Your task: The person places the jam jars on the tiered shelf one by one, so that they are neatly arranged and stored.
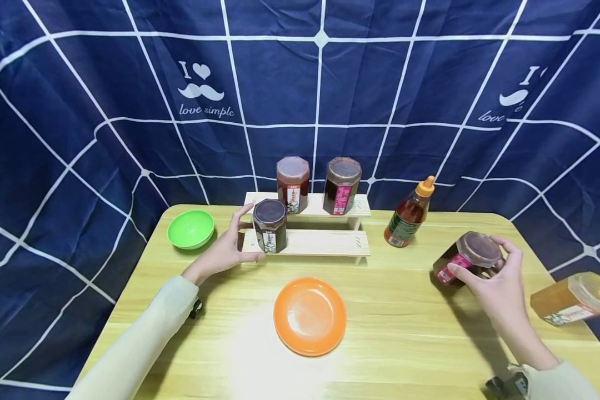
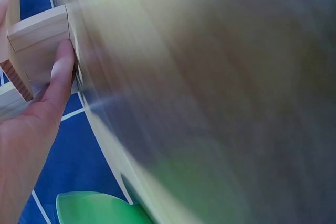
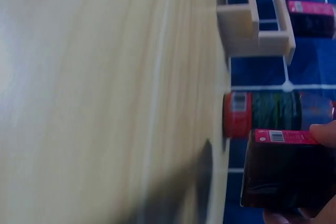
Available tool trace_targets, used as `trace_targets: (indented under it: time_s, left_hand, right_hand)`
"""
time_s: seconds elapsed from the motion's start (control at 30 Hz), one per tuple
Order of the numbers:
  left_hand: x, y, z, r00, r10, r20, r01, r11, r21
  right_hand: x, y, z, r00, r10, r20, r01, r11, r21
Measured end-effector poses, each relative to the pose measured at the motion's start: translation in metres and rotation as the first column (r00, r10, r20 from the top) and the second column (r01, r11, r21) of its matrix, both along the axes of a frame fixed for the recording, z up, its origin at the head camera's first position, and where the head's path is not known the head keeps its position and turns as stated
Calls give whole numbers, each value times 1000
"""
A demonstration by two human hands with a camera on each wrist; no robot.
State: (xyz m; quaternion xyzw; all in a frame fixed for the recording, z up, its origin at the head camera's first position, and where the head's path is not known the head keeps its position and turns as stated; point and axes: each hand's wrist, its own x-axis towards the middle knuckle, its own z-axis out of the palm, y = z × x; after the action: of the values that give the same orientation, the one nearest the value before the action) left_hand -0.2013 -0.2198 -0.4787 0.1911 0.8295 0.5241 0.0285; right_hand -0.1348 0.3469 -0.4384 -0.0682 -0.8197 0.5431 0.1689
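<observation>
My right hand (image 1: 502, 283) grips a dark octagonal jar (image 1: 467, 258) with a pink label, thumb at its front. In the right wrist view the jar (image 3: 286, 174) is tilted in the fingers, above the table. My left hand (image 1: 225, 247) is at the left end of the two-step wooden rack (image 1: 325, 243), fingers spread beside a dark jar (image 1: 270, 225) with a white label on the lower step. In the left wrist view one straight finger (image 2: 63, 69) lies along the rack's end panel (image 2: 44, 43). On the upper step stand a red jar (image 1: 293, 186) and another dark pink-labelled jar (image 1: 342, 186).
A sauce bottle (image 1: 409, 214) with an orange cap stands right of the rack. At far right is an amber jar (image 1: 575, 300). A green bowl (image 1: 191, 229) sits at back left, an orange plate (image 1: 310, 316) in front of the rack. Blue cloth (image 1: 280, 83) hangs behind.
</observation>
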Motion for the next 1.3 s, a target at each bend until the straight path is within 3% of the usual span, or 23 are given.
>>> trace_targets:
  time_s: [0.23, 0.5, 0.7, 0.93, 1.3]
  left_hand:
    - [1, 1, 3, 1000, 4, 1, -4, 1000, -12]
    - [1, 1, 3, 1000, 8, 1, -8, 1000, -7]
    - [2, 1, 3, 1000, 13, 11, -13, 1000, -13]
    - [3, 1, 4, 1000, 16, 11, -16, 1000, -14]
    - [1, 2, 0, 1000, 16, 8, -16, 1000, 1]
  right_hand:
    - [3, -23, 6, 996, 83, -35, -86, 993, -83]
    - [4, -49, 9, 983, 172, -65, -172, 985, 5]
    - [0, -67, 15, 959, 266, -96, -269, 963, -14]
    - [-8, -88, 23, 935, 345, -83, -342, 938, 49]
    - [-25, -123, 23, 878, 471, -84, -472, 881, 13]
